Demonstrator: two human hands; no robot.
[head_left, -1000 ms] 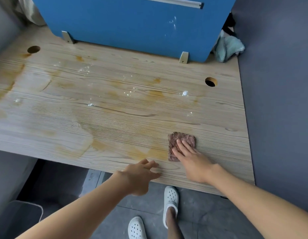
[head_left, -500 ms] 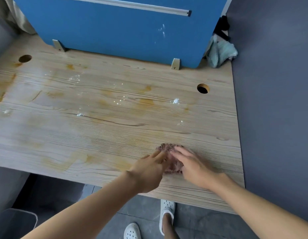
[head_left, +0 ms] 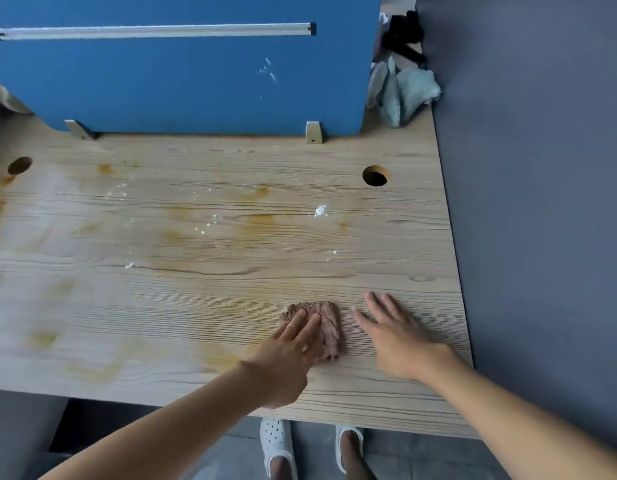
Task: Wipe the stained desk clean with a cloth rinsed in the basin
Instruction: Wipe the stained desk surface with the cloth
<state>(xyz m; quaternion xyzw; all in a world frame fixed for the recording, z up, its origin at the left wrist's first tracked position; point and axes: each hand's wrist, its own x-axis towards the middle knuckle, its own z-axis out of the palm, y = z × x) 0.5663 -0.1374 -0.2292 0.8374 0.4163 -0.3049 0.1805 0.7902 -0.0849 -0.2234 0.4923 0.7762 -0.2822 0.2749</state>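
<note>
A small brown cloth (head_left: 326, 320) lies flat on the wooden desk (head_left: 210, 299) near its front right. My left hand (head_left: 289, 355) presses on the cloth with straight fingers and covers its lower left part. My right hand (head_left: 393, 334) is just right of the cloth, fingers spread and straight over the bare wood, apart from the cloth. Yellow-brown stains (head_left: 213, 358) and white specks (head_left: 320, 211) are scattered across the desk top. No basin is in view.
A blue partition (head_left: 182, 84) stands along the desk's back edge. A pale green cloth (head_left: 404, 95) lies at the back right corner. Two cable holes (head_left: 375, 175) pierce the desk. A grey wall (head_left: 542, 202) borders the right side. My feet in white clogs (head_left: 276, 445) show below.
My left hand came up from the front edge onto the cloth and took it over. My right hand let go of the cloth and moved off to the right.
</note>
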